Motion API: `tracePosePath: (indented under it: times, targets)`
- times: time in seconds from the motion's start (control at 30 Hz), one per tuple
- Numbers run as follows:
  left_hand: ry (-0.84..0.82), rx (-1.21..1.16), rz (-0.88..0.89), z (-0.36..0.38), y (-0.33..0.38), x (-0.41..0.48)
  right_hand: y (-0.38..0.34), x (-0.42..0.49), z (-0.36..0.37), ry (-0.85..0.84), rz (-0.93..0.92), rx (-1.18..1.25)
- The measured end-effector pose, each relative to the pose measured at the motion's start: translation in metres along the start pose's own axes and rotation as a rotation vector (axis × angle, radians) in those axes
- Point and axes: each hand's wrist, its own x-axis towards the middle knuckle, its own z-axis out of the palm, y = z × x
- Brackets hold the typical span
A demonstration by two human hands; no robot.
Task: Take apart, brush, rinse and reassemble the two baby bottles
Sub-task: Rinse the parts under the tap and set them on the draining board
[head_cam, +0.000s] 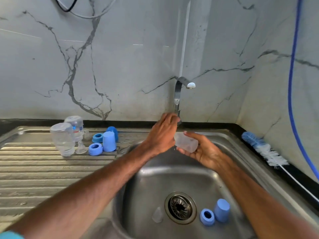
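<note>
Left hand (164,130) is up at the foot of the tall bent steel tap (177,94), fingers curled over the lever (178,120). The lever is mostly hidden under them, so its position can't be read. No stream shows under the spout.

Right hand (203,152) has the clear plastic bottle body (185,142). It lies on its side across the fingers with the thumb on top, a firm wrap-around hold. It's above the stainless steel sink (155,178), below the spout and a little toward the person.

This looks like the rinse on this bottle, and the water is the thing to sort out first. To do it well, ease the lever rather than snapping it, because a hard jet into a narrow mouth will splash back. Then tip the open end up under the spout, let it fill part way, swirl and pour out. Which end is the mouth is too blurred to tell.

Down in the basin wait 3 parts: a clear silicone teat (157,215), a blue plastic screw ring (207,216) and a blue rounded cap (221,210). All 3 sit near the drain.

The blue-and-white bristle bottle brush (264,149) lies on the right-hand ledge.

On the ribbed steel drainboard (43,169), an upturned clear bottle (62,138) stands mouth down with a second upturned bottle (75,126) behind it. Their teats, rings and caps sit just beside them.
</note>
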Motion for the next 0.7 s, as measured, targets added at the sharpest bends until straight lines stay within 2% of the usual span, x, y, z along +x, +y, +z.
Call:
tracePosePath:
  times: [0.1, 0.17, 0.3, 0.4, 0.57, 0.7]
  targets:
    - [0.029, 0.303, 0.183, 0.010, 0.006, 0.044, 0.003, 0.001, -0.003, 0.049, -0.038, -0.007]
    - [-0.071, 0.482, 0.262, 0.019, 0.002, 0.063, 0.005, 0.004, -0.005, 0.113, -0.043, -0.109]
    - [-0.245, 0.721, 0.248, 0.028, -0.012, 0.068, 0.004, 0.008, -0.007, 0.290, -0.087, -0.386]
    - [-0.237, 0.663, 0.176, 0.030, -0.018, 0.061, 0.006, 0.008, -0.009, 0.283, -0.171, -0.516]
    - [-0.241, 0.353, -0.083, 0.041, -0.024, 0.021, 0.013, 0.011, -0.001, 0.297, -0.304, -0.905]
    - [-0.258, 0.201, -0.120, 0.040, -0.025, 0.007, 0.024, 0.014, 0.008, 0.287, -0.378, -1.022]
